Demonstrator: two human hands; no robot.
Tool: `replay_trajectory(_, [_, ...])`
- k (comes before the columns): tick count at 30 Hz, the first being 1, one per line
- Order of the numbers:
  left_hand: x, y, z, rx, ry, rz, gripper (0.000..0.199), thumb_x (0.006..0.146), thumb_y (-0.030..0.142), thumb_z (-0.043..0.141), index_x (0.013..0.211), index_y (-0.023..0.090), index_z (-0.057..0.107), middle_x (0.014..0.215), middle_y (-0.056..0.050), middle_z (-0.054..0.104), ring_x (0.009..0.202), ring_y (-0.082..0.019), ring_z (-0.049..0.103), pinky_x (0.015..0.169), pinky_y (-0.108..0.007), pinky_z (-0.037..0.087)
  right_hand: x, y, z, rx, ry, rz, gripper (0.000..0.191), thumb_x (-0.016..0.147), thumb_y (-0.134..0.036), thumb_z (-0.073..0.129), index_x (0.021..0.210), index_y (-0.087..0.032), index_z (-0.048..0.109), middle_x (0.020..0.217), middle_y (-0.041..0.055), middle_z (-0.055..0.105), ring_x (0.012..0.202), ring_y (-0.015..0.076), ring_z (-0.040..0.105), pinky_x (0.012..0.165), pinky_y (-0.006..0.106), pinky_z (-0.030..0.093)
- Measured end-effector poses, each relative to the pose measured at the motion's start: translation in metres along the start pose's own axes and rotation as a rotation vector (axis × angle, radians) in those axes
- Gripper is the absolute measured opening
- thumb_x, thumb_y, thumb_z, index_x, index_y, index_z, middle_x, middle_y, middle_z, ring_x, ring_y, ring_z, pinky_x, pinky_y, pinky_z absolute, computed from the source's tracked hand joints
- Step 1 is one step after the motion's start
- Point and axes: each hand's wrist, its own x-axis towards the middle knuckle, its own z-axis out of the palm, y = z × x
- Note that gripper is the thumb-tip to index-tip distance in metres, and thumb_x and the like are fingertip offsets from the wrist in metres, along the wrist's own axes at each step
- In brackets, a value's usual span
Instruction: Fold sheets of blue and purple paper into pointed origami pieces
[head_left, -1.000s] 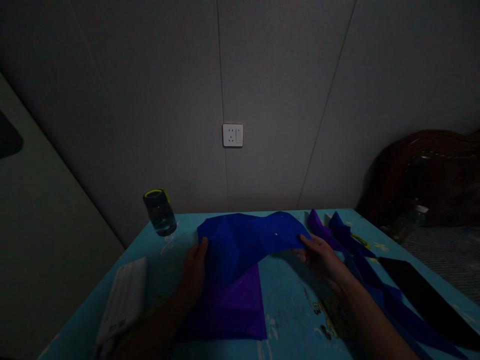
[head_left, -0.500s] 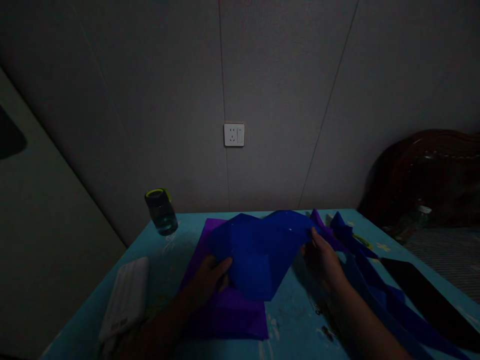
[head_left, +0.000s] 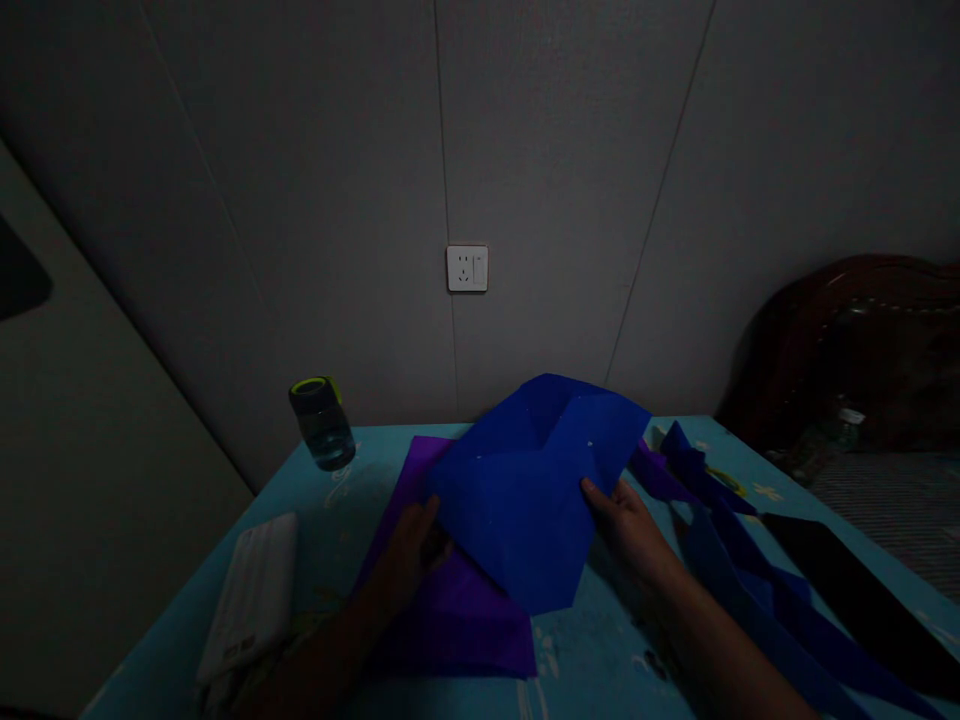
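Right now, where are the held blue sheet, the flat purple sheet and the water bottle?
Blue sheet (head_left: 529,495): head view, its middle.
Purple sheet (head_left: 465,622): head view, its near part.
Water bottle (head_left: 323,428): head view, its body.

Purple sheet partly hidden by blue sheet; right hand partly behind blue sheet. Headboard cut off at right edge.

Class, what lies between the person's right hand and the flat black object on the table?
In the head view, folded blue material lies between the right hand and the flat black object.
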Motion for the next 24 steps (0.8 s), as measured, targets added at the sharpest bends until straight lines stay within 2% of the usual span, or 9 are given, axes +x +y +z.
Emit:
replay_trajectory(3, [0.003,0.008,0.002,-0.066,0.009,0.019,0.052,0.079,0.066,0.054,0.061,0.018,0.057,0.046,0.005,0.041,0.041,-0.009,0.033,0.04,-0.02,0.025,0.0,-0.005,-0.001,-0.025,0.023,-0.003,0.046,0.064,-0.045,0.082,0.102,-0.025,0.065,0.102,0.0068,0.076,0.09,0.0289,0.071,0.078,0.04,0.056])
replay_trajectory(6, [0.0,0.017,0.006,0.015,0.039,0.013,0.043,0.077,0.059,0.062,0.088,0.018,0.066,0.054,0.006,0.047,0.045,-0.008,0.036,0.042,-0.018,0.027,0.001,-0.007,-0.002,-0.007,0.013,-0.007,0.045,0.068,-0.042,0.08,0.107,-0.025,0.065,0.102,0.0062,0.076,0.092,0.0282,0.071,0.081,0.04,0.056])
replay_trajectory(11, [-0.001,0.014,0.008,0.215,0.05,0.099,0.039,0.08,0.055,0.061,0.09,0.018,0.067,0.054,0.006,0.046,0.046,-0.01,0.042,0.045,-0.02,0.033,0.005,-0.009,-0.005,0.099,0.061,0.034,0.045,0.071,-0.04,0.079,0.11,-0.025,0.064,0.103,0.0065,0.076,0.095,0.0278,0.07,0.086,0.042,0.054])
replay_trajectory(13, [0.0,0.01,0.006,0.218,0.101,0.132,0.039,0.081,0.054,0.06,0.093,0.018,0.067,0.054,0.006,0.046,0.045,-0.01,0.041,0.043,-0.02,0.032,0.003,-0.01,-0.004,0.128,0.004,0.057,0.042,0.071,-0.042,0.079,0.107,-0.023,0.066,0.104,0.0082,0.075,0.098,0.029,0.069,0.088,0.044,0.053])
replay_trajectory(17, [0.004,0.008,0.003,0.153,0.219,0.153,0.041,0.079,0.055,0.061,0.097,0.018,0.066,0.054,0.007,0.047,0.044,-0.01,0.04,0.043,-0.02,0.032,-0.01,-0.013,0.003,0.061,-0.288,0.086,0.046,0.073,-0.041,0.078,0.112,-0.021,0.066,0.117,0.0117,0.07,0.11,0.0293,0.064,0.096,0.043,0.047])
replay_trajectory(19, [0.006,0.008,0.001,0.146,0.24,0.16,0.041,0.079,0.056,0.06,0.094,0.018,0.066,0.053,0.007,0.047,0.044,-0.01,0.041,0.043,-0.02,0.032,-0.017,-0.012,0.007,-0.019,-0.38,0.091,0.05,0.073,-0.038,0.078,0.118,-0.022,0.063,0.121,0.0112,0.068,0.111,0.0274,0.063,0.097,0.041,0.046])
replay_trajectory(21, [0.007,0.008,-0.001,0.16,0.234,0.172,0.041,0.081,0.057,0.059,0.093,0.018,0.066,0.053,0.007,0.046,0.044,-0.01,0.041,0.043,-0.02,0.032,-0.021,-0.011,0.011,-0.097,-0.4,0.082,0.05,0.073,-0.037,0.078,0.118,-0.023,0.062,0.115,0.0095,0.07,0.101,0.0246,0.066,0.092,0.038,0.049])
replay_trajectory(24, [0.008,0.006,-0.002,0.184,0.238,0.18,0.042,0.081,0.057,0.058,0.096,0.019,0.066,0.054,0.007,0.047,0.045,-0.01,0.042,0.044,-0.02,0.034,-0.02,-0.007,0.013,-0.219,-0.414,0.057,0.039,0.075,-0.041,0.075,0.106,-0.02,0.065,0.086,0.0054,0.073,0.072,0.0193,0.067,0.07,0.032,0.054])
